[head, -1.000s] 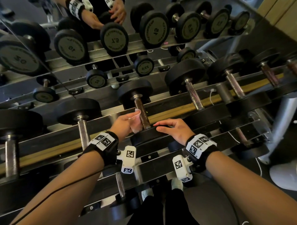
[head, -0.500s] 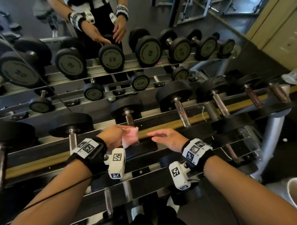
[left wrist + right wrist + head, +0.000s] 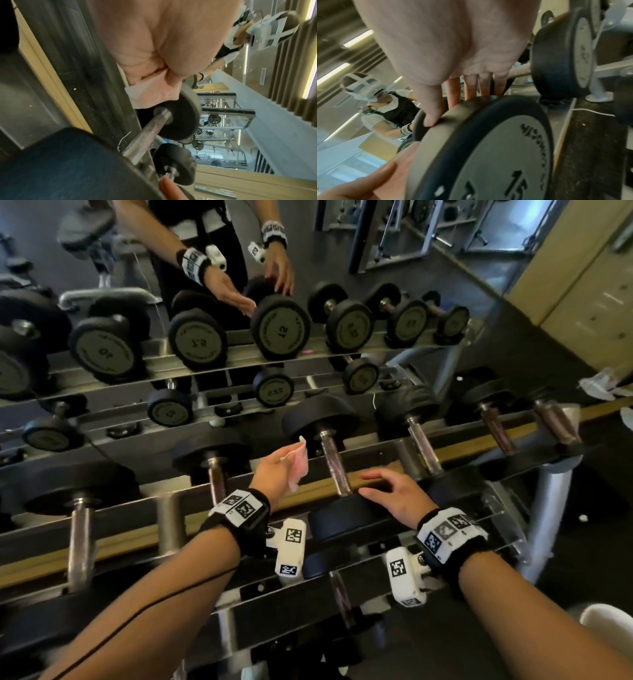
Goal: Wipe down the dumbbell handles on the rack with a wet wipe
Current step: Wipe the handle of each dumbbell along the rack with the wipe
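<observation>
Black dumbbells lie in a row on the rack (image 3: 376,455). My left hand (image 3: 275,470) pinches a pale pink wet wipe (image 3: 298,463) and hovers just left of one dumbbell's steel handle (image 3: 335,470); the wipe does not touch it. In the left wrist view the wipe (image 3: 149,94) hangs from my fingers above that handle (image 3: 145,136). My right hand (image 3: 387,487) rests flat on the same dumbbell's near head (image 3: 339,522). The right wrist view shows my fingers (image 3: 471,88) and thumb lying over the rim of that head (image 3: 488,155), which is marked 15.
Neighbouring dumbbell handles stand close on the left (image 3: 215,477) and right (image 3: 423,446). A mirror (image 3: 102,251) behind the rack reflects the dumbbells and a person. A lower tier lies below my wrists. The grey rack leg (image 3: 548,508) is at the right.
Both hands have moved one dumbbell to the right. My left hand left the handle it was wiping and still holds the wipe. My right hand settled on the new dumbbell's head.
</observation>
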A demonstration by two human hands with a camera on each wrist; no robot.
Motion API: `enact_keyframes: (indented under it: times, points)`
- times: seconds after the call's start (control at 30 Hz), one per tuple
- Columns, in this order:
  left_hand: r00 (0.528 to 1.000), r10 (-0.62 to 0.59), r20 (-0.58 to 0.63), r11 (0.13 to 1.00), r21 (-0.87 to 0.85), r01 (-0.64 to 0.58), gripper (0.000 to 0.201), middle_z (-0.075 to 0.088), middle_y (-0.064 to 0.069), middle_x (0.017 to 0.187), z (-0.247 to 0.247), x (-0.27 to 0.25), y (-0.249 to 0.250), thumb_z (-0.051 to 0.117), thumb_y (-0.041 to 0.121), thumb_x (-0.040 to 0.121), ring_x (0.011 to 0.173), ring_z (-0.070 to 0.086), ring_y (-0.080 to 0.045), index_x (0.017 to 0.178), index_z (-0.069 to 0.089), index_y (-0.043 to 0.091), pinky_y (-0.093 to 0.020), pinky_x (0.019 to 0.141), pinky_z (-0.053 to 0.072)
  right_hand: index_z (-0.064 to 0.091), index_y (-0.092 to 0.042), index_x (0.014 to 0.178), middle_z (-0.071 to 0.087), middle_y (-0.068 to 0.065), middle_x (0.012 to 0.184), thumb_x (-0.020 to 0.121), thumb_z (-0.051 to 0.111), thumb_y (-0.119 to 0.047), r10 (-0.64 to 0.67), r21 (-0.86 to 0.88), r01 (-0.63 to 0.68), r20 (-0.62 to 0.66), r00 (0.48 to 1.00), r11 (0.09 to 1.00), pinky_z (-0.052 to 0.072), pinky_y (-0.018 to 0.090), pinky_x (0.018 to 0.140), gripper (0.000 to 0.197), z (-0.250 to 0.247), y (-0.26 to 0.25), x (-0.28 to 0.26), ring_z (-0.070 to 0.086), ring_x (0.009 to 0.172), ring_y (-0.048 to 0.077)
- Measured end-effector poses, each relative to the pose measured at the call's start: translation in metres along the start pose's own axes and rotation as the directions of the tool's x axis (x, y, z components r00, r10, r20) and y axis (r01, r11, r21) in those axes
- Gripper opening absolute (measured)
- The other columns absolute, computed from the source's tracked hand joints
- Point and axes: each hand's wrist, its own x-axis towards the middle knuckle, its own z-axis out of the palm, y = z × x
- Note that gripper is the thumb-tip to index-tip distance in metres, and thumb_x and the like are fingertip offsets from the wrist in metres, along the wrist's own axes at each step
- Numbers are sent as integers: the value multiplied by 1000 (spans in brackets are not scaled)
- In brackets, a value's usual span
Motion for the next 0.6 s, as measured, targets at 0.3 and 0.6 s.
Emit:
enact_keyframes:
  times: [0.3,0.6]
  points:
    - [997,72,-40,987,149,-65,30,71,7,102,46,40,-25,45,21,106,96,67,-10,131,61,27,-24,84,55,61,-32,124,63,-4,124,84,70,-48,142,111,-170,223,964,979,47,33,103,44,-16,30,16,60,114,13]
    - [986,5,167,958,280,-53,39,66,-19,101,34,56,-23,48,28,105,92,62,-15,119,69,-2,-28,99,47,63,-31,119,67,-3,118,83,72,-44,140,224,-189,217,966,956,48,42,105,38,-12,37,16,64,111,17]
